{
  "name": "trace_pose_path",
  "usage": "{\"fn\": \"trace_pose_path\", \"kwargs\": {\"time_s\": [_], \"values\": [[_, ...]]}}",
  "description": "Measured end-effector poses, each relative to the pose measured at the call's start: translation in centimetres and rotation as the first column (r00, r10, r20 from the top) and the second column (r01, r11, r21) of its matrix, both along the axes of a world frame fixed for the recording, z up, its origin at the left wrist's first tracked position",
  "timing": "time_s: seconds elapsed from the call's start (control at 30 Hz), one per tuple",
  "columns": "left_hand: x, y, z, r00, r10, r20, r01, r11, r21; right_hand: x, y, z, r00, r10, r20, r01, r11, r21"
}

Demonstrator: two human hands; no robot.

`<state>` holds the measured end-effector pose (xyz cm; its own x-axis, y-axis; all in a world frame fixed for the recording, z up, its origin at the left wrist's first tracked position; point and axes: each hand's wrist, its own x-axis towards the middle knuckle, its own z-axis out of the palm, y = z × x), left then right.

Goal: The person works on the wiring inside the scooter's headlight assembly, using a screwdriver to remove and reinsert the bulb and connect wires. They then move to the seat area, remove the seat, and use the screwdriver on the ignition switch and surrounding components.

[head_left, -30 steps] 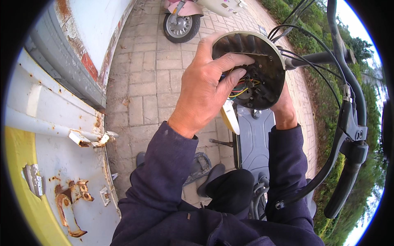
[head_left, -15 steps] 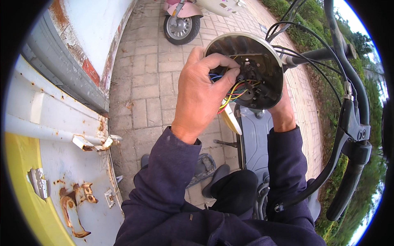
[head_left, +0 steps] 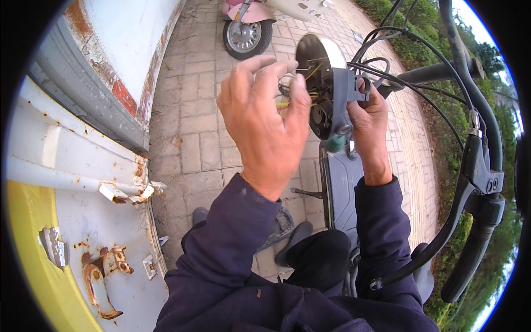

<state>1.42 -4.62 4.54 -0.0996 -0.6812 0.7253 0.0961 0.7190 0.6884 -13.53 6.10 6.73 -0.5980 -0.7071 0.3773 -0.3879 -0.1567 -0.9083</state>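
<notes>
A dark, round lamp housing (head_left: 347, 97) with a pale rim is turned sideways in front of me, its open face toward the left. My right hand (head_left: 370, 124) grips it from behind, fingers and thumb closed at a grey bracket with a ring. Thin yellow wires (head_left: 315, 72) run out of the open face. Close by that face, my left hand (head_left: 265, 113) is raised with its fingers curved and apart, thumb away from the fingertips. Some wires pass behind its fingers. A green rounded part (head_left: 335, 144) shows just below the housing.
Handlebar (head_left: 492, 110) with brake lever and black grip (head_left: 467, 260) curves along the right; black cables (head_left: 426, 44) loop behind the housing. Below is a scooter's grey footboard (head_left: 343, 188). A rusty white metal panel (head_left: 110, 232) stands left, a pink scooter (head_left: 249, 30) ahead on paving.
The housing has swung from facing me to facing left, showing its back and my right hand. My left hand has drawn out of the housing, its pinch opened.
</notes>
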Motion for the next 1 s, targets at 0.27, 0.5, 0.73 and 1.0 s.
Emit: {"fn": "trace_pose_path", "kwargs": {"time_s": [0.27,0.5,0.73,1.0], "values": [[-0.4,3.2,-0.1,0.963,-0.268,-0.039,0.27,0.937,0.223,2.3,-0.6,0.7,0.99,-0.089,-0.105,0.095,0.994,0.057],[0.3,0.7,-0.2,0.714,-0.538,-0.448,0.7,0.553,0.451,4.5,0.2,2.3,0.925,-0.207,-0.319,0.24,0.968,0.068],[-1.0,0.5,-1.0,0.533,-0.465,-0.707,0.845,0.322,0.426,5.6,0.1,2.7,0.532,-0.324,-0.782,0.464,0.884,-0.05],[-1.3,1.0,-0.8,0.603,-0.481,-0.636,0.793,0.442,0.418,4.6,0.2,3.1,0.708,-0.3,-0.639,0.443,0.893,0.072]]}}
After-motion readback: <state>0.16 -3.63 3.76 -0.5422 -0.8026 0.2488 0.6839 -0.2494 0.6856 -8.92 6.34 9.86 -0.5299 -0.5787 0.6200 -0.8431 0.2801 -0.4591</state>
